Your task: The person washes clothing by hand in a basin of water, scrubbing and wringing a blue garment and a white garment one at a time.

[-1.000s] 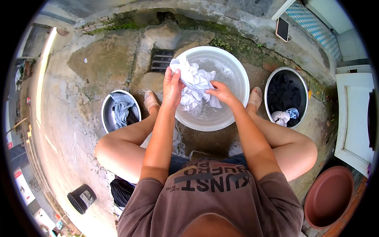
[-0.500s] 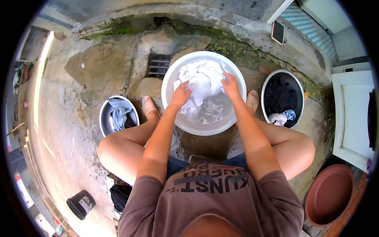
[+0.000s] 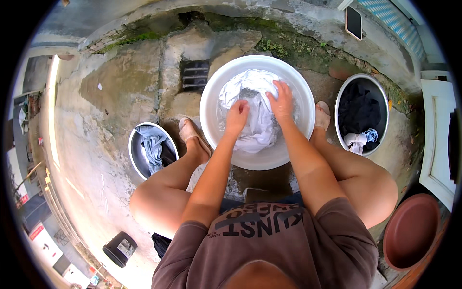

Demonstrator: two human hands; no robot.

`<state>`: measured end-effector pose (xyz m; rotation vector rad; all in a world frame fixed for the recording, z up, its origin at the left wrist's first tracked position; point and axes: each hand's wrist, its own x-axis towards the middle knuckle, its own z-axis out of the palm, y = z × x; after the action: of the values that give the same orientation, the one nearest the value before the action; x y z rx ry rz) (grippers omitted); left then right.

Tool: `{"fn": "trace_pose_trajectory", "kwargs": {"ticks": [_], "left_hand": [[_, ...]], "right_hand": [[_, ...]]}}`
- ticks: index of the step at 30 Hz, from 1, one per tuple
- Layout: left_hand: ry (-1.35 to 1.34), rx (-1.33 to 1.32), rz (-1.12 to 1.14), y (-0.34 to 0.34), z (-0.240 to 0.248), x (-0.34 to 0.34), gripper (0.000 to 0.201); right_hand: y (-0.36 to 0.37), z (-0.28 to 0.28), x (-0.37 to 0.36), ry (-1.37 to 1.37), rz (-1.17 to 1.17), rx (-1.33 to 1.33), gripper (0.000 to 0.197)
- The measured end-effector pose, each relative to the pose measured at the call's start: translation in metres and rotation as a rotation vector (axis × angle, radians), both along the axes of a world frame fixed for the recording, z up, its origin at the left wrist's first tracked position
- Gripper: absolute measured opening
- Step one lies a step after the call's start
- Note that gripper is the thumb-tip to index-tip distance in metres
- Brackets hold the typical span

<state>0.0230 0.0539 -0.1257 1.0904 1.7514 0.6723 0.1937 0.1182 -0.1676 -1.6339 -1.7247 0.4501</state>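
A white garment (image 3: 262, 115) lies wet and bunched in a ring inside a large white basin (image 3: 209, 103) of water, between my feet. My left hand (image 3: 237, 117) is closed over the garment's left side, with the fingers curled in. Whatever it may hold is hidden. On the right side of the cloth rests my right hand (image 3: 283, 101), open, its fingers and thumb apart and touching the fabric. Some water shows in the middle of the ring.
A metal basin (image 3: 134, 153) with blue-grey clothes stands left; another basin (image 3: 384, 113) with dark clothes (image 3: 358, 107) stands right. A drain grate (image 3: 195, 75) lies beyond. A phone (image 3: 353, 23) sits on the ledge. A black bucket (image 3: 120, 249) and brown tub (image 3: 412, 231) flank me.
My left hand has curled and moved right, over the cloth. My right hand has spread its fingers. The garment has shifted toward me into a ring, and the view has moved slightly.
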Motion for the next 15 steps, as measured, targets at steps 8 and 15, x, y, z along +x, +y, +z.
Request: {"fn": "trace_pose_trajectory", "kwargs": {"ticks": [8,15], "left_hand": [[-1.08,-0.044,0.583,0.026,0.011,-0.015,0.059],[-1.356,-0.055,0.701,0.009,-0.008,-0.016,0.016]], "right_hand": [[-0.035,0.073,-0.064,0.494,0.413,-0.381,0.026],[-0.051,0.038,-0.092,0.23,0.519,-0.074,0.018]]}}
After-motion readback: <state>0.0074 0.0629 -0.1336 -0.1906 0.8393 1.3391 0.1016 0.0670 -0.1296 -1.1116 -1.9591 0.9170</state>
